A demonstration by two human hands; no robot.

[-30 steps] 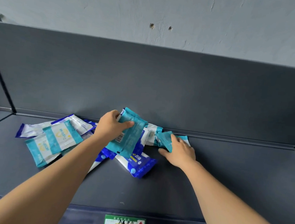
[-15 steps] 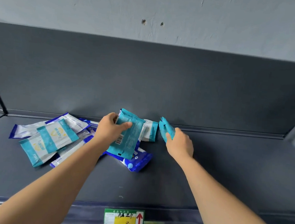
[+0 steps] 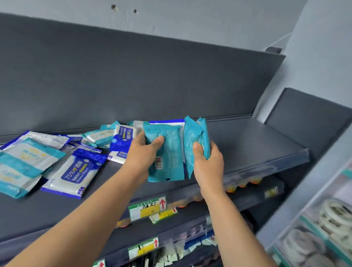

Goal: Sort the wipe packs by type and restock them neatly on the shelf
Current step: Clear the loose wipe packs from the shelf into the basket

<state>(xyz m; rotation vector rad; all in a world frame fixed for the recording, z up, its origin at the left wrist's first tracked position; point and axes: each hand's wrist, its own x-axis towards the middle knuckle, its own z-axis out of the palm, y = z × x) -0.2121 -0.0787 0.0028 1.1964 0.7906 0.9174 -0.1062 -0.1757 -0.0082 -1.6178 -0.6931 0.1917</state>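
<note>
Sorting looks barely begun, with both hands holding teal packs above the middle of the shelf (image 3: 255, 144). The left hand (image 3: 146, 150) grips a teal pack (image 3: 167, 154) barcode side up, thumb across its face, and a blue-edged pack (image 3: 165, 123) peeks out behind it (whether that one is in the same grip I cannot tell). The right hand (image 3: 208, 164) is curled round more teal packs (image 3: 193, 139) – one or two, held on edge just beside the first.

To the left lies a loose, overlapping heap: teal-and-white packs (image 3: 23, 162) at the near left, a blue 75% pack (image 3: 76, 171) beside them, and another blue pack (image 3: 122, 137) further back by the rear panel. No type is lined up yet, so I judge most of the work remains: gather the teal ones, separate the blues, then set each in rows.
</note>
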